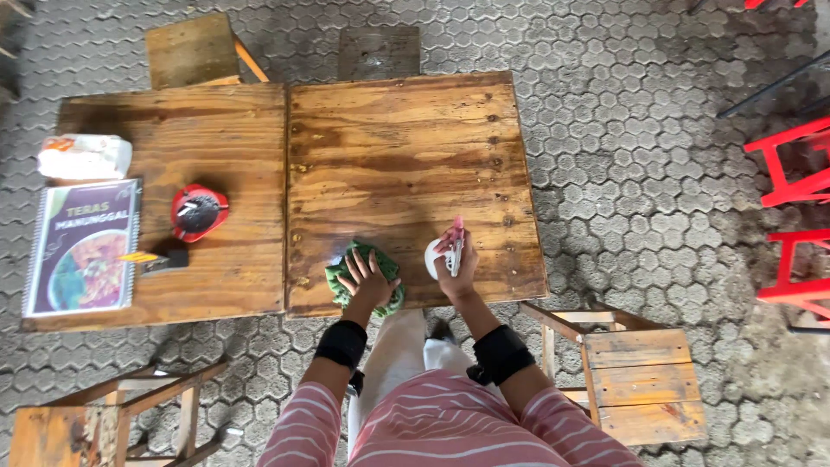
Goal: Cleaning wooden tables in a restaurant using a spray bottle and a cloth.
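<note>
My left hand [370, 278] lies flat, fingers spread, on a crumpled green cloth [342, 275] near the front edge of the right wooden table [398, 147]. My right hand [458, 264] grips a white spray bottle [435, 257] with a pink trigger top, held just above the same table's front edge. The tabletop around the cloth looks wet and glossy. Both forearms wear black wrist bands and pink striped sleeves.
A second wooden table [173, 130] adjoins on the left, carrying a spiral-bound menu [82, 246], a red and black ashtray [198, 212], a small dark holder [164, 258] and a white tissue pack [84, 156]. Wooden stools [635, 372] stand around; red metal chairs [795, 216] at right.
</note>
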